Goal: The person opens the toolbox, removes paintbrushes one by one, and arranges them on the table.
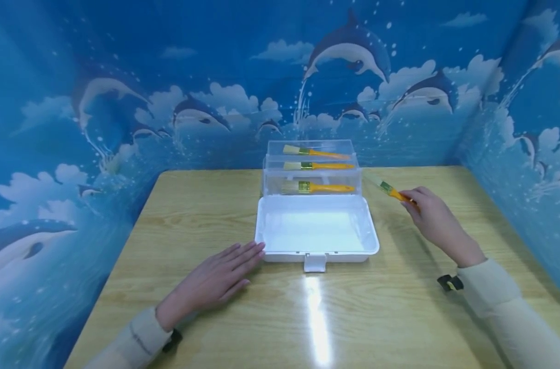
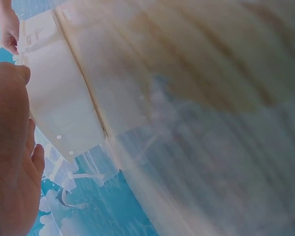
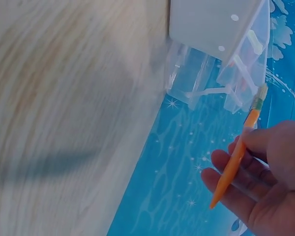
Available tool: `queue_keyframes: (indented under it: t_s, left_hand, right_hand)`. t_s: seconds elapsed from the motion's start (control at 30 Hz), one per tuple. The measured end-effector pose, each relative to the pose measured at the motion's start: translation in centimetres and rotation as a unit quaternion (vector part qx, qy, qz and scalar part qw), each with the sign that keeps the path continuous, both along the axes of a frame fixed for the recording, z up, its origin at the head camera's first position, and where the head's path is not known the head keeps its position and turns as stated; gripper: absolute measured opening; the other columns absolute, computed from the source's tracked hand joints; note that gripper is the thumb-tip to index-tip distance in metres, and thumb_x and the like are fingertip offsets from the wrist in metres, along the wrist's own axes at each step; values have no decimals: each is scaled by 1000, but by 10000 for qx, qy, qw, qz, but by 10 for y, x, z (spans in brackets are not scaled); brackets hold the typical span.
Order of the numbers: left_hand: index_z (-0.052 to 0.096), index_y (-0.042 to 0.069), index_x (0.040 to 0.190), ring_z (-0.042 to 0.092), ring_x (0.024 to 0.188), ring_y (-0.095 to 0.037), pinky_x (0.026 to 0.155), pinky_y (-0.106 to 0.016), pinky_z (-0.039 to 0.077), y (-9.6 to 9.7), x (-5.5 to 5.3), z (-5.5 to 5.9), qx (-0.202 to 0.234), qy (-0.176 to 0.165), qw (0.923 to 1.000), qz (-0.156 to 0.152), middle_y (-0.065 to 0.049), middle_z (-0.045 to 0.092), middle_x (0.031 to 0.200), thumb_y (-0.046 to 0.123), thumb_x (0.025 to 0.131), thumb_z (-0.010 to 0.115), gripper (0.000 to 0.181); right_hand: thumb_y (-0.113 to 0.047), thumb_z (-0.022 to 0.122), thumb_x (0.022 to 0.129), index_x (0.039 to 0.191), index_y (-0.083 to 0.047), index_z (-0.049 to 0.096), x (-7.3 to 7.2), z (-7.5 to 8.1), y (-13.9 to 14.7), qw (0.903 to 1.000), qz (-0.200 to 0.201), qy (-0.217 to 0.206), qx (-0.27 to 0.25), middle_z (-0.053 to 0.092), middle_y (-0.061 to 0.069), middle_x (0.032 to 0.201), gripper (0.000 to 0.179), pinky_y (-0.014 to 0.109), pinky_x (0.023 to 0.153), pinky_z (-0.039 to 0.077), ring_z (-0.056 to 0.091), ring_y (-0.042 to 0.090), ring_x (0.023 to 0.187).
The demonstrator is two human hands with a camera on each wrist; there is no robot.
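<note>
My right hand [image 1: 432, 218] pinches a paintbrush [image 3: 234, 160] by its orange handle, to the right of a white storage box [image 1: 314, 254]. The brush's pale bristles point up and left toward the box. With fingers straight, my left hand [image 1: 213, 277] has its fingertips at the box's front left corner. The box stands open and its white bottom compartment shows. Clear trays [image 1: 319, 178] rise in steps behind it, bearing an upper brush [image 1: 326, 153], a middle brush [image 1: 332, 166] and a lower brush [image 1: 331, 188], all with orange handles and bristles to the left.
A wood-grain table [image 1: 192, 205] carries the box near its back edge. Blue dolphin-print sheets [image 1: 234, 51] hang behind and at both sides. On the box's front is a white latch [image 1: 315, 263], hanging down. A streak of light reflects on the tabletop before it.
</note>
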State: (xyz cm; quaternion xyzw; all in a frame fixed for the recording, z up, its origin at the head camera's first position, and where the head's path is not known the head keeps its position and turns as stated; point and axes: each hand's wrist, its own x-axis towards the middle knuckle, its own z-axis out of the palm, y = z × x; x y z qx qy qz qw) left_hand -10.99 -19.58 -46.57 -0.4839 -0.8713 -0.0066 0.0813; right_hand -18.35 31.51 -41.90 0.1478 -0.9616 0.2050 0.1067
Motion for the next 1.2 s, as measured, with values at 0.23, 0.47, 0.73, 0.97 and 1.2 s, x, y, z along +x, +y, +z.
queue_keyframes:
  t_s: [0.23,0.47,0.73,0.97,1.2]
  left_hand:
    - [21,11,163,18,157,-21,128,-39,17,1,1,2,-103,-147,9998,55,-3,14,171,36,108,46,65]
    - [20,12,163,17,157,-21,128,-40,18,2,0,1,-122,-190,9997,47,-3,13,172,36,108,47,67]
    - [21,10,163,17,157,-21,128,-39,18,2,-1,0,-51,-126,9999,8,-3,14,171,37,108,45,65]
    - [24,9,162,20,156,-22,129,-39,18,1,-1,0,75,-63,9999,-34,-5,17,171,37,107,46,65]
    - [21,11,163,18,157,-21,129,-39,17,-1,-1,1,50,-128,9999,7,-3,15,171,36,108,45,65]
  right_hand:
    - [-3,58,102,129,12,59,-2,-6,3,9991,-171,-399,7,61,28,111,31,50,68,57,64,38,90]
    - [-4,60,101,127,14,60,-6,-13,5,9976,-240,-635,113,62,30,109,31,52,71,58,65,39,90]
    - [-3,58,101,128,15,59,-9,-18,6,9951,-336,-894,253,61,34,113,32,58,79,57,64,44,97]
    - [-1,58,100,126,18,58,-13,-20,2,9926,-415,-1091,332,60,37,112,32,61,82,56,63,49,100]
    - [-2,59,99,124,19,59,-19,-21,-1,9901,-565,-1220,412,60,39,113,32,62,85,55,62,50,102]
